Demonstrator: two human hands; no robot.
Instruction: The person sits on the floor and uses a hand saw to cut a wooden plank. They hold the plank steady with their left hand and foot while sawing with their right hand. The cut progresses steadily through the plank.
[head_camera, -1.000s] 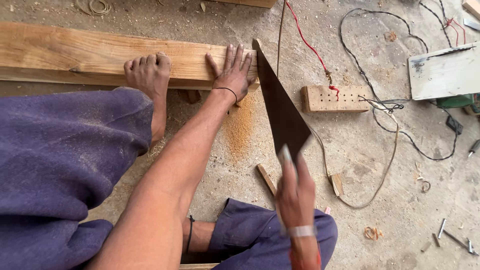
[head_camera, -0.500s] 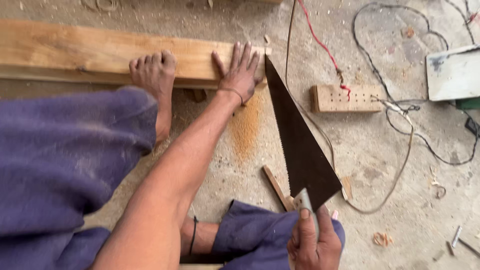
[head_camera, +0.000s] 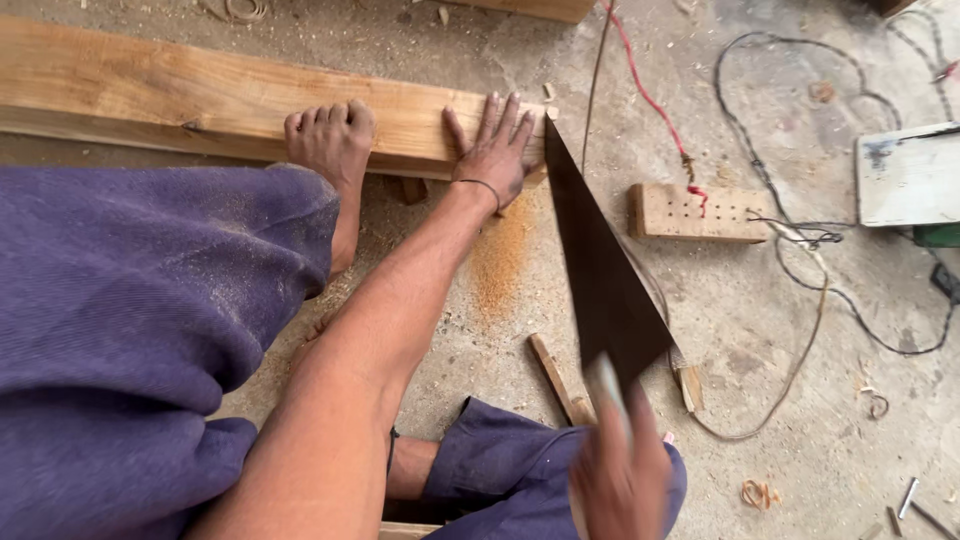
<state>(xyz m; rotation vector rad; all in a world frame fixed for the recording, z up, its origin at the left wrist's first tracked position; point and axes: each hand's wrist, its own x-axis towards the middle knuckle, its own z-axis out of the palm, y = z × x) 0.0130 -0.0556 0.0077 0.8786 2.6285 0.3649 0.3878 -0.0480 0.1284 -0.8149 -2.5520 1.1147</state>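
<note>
A handsaw (head_camera: 600, 270) cuts into the right end of a long wooden beam (head_camera: 200, 100) on a workshop floor, its dark blade running from the tip at the beam's end, toward 11 o'clock, down to the handle at 5 o'clock near the bottom of the view. The saw's long axis lies steeply across the beam, whose own length runs from 9 o'clock to 3 o'clock with a slight downward slope to the right. The right hand (head_camera: 620, 480), blurred, is wrapped closed around the saw handle. The left hand (head_camera: 490, 150) lies flat with fingers spread on the beam just beside the blade, a thin band at the wrist. A bare foot (head_camera: 330, 140) presses on the beam to the left of that hand, the leg in dusty purple trousers (head_camera: 130, 320).

The concrete floor (head_camera: 760, 340) is strewn with shavings, and a patch of orange sawdust (head_camera: 500, 260) sits below the cut. At 3 o'clock lie a small drilled wooden block (head_camera: 690, 212), a red wire (head_camera: 650, 95) and tangled black cables (head_camera: 800, 130), with a white board (head_camera: 910, 180) at the right edge.

Since half a second ago the saw handle has travelled forward and the blade tip has stayed at the beam's end.
</note>
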